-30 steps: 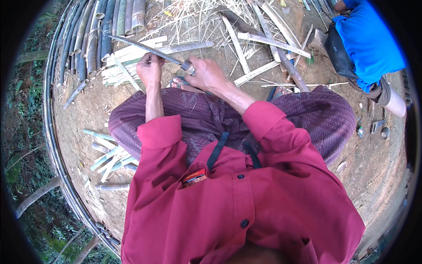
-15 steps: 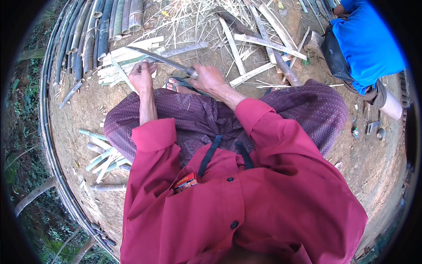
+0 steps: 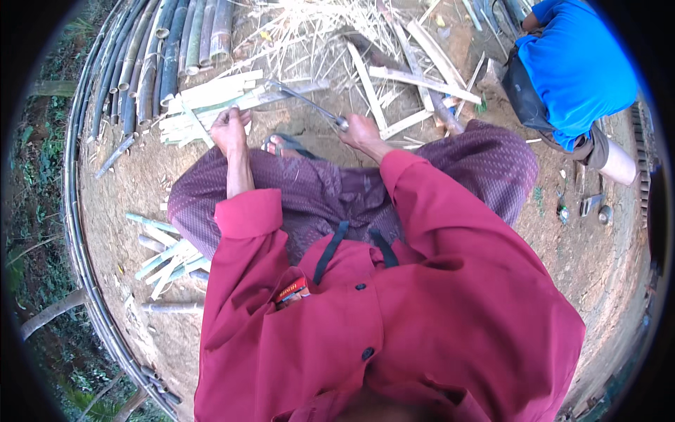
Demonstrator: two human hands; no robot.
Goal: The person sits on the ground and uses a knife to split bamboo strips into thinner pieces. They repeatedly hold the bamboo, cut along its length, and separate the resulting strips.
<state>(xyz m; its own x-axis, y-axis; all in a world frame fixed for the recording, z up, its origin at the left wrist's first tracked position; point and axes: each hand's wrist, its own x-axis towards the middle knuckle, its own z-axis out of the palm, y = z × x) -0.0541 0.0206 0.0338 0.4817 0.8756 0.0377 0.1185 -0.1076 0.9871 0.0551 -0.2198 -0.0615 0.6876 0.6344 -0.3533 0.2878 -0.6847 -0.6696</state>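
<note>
My left hand [image 3: 230, 129] is closed on a thin bamboo strip [image 3: 195, 122], which slants up and to the left from the fingers. My right hand [image 3: 363, 132] grips the handle of a long knife [image 3: 309, 103], whose slim blade points up and left. A gap separates the blade from my left hand. Just beyond that hand, a pile of pale split bamboo slats [image 3: 218, 91] lies on the ground. Below and between my hands, a sandalled foot [image 3: 287, 146] shows at the edge of the purple patterned cloth [image 3: 295, 179] over my legs.
Bamboo poles [image 3: 170, 63] lie in rows at the far left. Shavings [image 3: 309, 32] and longer slats [image 3: 425, 83] litter the far ground. Another person in a blue shirt [image 3: 580, 67] is at the right. More cut bamboo pieces [image 3: 172, 264] lie left of my knee.
My right hand has drawn the knife to the right and slightly nearer, away from my left hand. The left hand stays almost in place with the strip.
</note>
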